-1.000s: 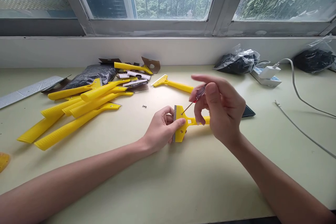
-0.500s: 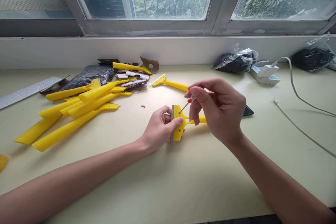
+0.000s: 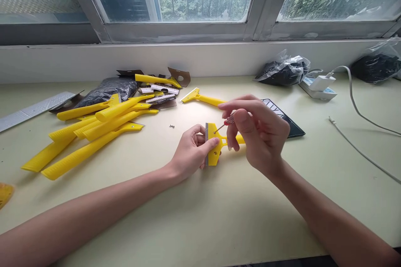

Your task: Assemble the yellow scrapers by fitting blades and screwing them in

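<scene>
My left hand (image 3: 196, 148) grips the head of a yellow scraper (image 3: 214, 156), its thumb pressed on the face and its fingers behind the grey blade edge. In my right hand (image 3: 263, 133) is a small screwdriver (image 3: 229, 119) with a red and clear handle, pinched between thumb and fingers. The screwdriver's tip meets the upper screw in the scraper head. A lower screw shows below my left thumb. Part of the scraper's handle is hidden behind my right hand. Tiny loose screws (image 3: 171, 126) lie on the table to the left.
A pile of yellow scrapers (image 3: 103, 125) lies at left by a black plastic bag (image 3: 109, 91). Another scraper (image 3: 206, 99) rests beyond my hands. A dark flat panel (image 3: 291, 125), a power strip (image 3: 321, 91), a cable (image 3: 360, 150) and a bagged black bundle (image 3: 282, 71) are at right.
My right hand has turned and its index finger has lifted off the screwdriver's end, uncovering more of the dark panel behind. The left hand keeps the scraper nearly still.
</scene>
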`<state>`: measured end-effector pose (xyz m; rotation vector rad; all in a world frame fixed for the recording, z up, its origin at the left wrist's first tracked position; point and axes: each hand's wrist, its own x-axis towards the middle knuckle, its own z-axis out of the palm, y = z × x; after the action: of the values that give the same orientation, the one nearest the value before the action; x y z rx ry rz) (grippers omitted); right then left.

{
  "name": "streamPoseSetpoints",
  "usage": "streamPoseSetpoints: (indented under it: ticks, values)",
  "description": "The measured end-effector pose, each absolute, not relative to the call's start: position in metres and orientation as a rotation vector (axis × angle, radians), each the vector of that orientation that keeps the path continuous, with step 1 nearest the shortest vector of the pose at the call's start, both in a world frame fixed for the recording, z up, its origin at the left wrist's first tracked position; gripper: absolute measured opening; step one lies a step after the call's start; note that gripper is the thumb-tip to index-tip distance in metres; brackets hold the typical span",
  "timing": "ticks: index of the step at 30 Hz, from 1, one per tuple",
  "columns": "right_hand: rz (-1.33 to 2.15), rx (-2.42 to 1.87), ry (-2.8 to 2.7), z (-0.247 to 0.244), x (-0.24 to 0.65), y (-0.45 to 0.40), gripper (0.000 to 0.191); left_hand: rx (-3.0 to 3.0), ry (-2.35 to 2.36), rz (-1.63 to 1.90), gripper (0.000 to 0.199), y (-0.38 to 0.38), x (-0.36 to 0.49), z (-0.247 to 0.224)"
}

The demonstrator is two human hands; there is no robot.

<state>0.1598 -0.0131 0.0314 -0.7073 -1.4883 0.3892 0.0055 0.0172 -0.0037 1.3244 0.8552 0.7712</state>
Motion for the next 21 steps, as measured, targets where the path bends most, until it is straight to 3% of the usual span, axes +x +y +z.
streamPoseSetpoints:
  ticks: [11, 21]
  values:
    - [1.131, -0.702, -1.313, 0.046, 0.168, -0.005, 0.017, 1.314, 0.885, 0.757, 0.033, 0.016, 0.007, -0.004]
    - [0.992, -0.76, -1.273, 0.045, 0.167, -0.002, 0.023, 1.314, 0.901, 0.737, 0.033, 0.018, 0.006, -0.004]
